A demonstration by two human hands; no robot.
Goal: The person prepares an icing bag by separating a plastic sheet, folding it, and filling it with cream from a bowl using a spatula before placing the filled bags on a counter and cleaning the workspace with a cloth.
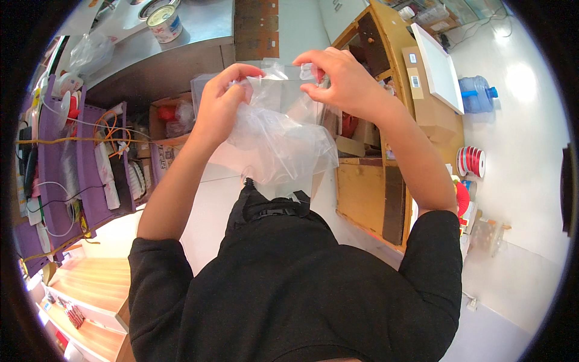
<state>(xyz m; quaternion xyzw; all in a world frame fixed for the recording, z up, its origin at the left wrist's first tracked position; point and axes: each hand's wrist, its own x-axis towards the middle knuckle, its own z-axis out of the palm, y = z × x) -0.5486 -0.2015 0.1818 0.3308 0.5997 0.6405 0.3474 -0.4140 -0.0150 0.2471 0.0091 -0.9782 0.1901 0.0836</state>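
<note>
A clear plastic bag [280, 145] hangs crumpled in front of my body, its upper edge stretched between both hands. On the left of that edge, my left hand [226, 99] pinches the film between thumb and fingers. My right hand [337, 81] is curled at the other side, with a bunched bit of clear plastic at its fingertips; thumb and forefinger look apart, and the exact hold is hard to make out. Through the film, pale surfaces behind the bag show faintly.
A metal counter [203, 22] with an opened can [165, 25] lies ahead to the left. Purple shelving [92, 158] with cords stands at left. A wooden cabinet [366, 194], cardboard box [423, 104], water jug [477, 94] and ribbon spools [470, 162] are at right.
</note>
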